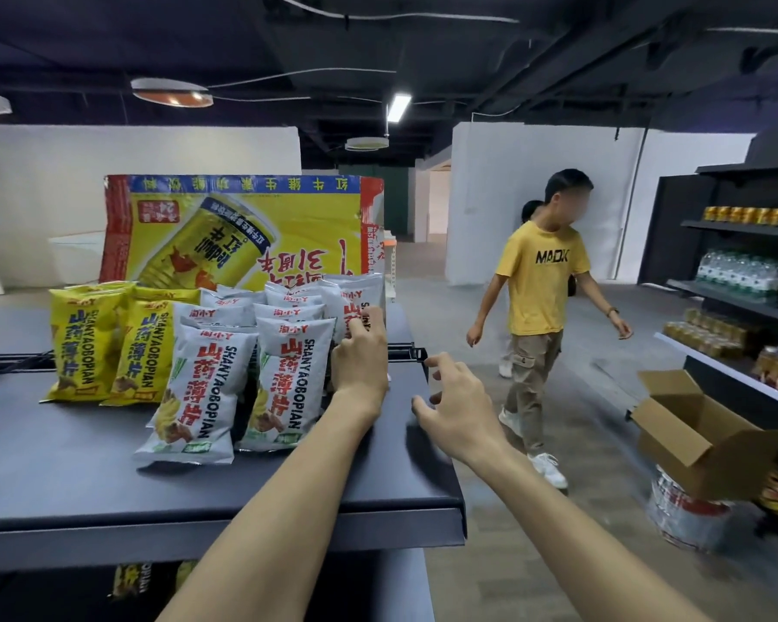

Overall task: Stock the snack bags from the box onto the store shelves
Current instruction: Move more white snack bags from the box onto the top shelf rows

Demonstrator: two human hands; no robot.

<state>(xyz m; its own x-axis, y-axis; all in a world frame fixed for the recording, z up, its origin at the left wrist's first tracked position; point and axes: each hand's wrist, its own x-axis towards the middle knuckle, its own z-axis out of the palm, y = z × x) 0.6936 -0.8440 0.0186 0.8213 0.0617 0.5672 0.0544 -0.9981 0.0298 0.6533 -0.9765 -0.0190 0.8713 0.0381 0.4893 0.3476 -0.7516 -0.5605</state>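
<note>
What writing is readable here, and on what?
"SHANYAOBOPIAN", "山药薄片": white snack bags and yellow snack bags.
"淘小Y": top of the white snack bags.
"MADK": yellow T-shirt.
Yellow drinks carton panel: print upside down, not surely readable.
Shelf bottles: labels too small.

I see a dark grey shelf bearing yellow snack bags at left, rows of white snack bags beside them, a printed cardboard panel behind.

Dim room under a dark ceiling; one fluorescent tube glares overhead. Right hand is motion-blurred; frame edges bend with wide-angle distortion.
</note>
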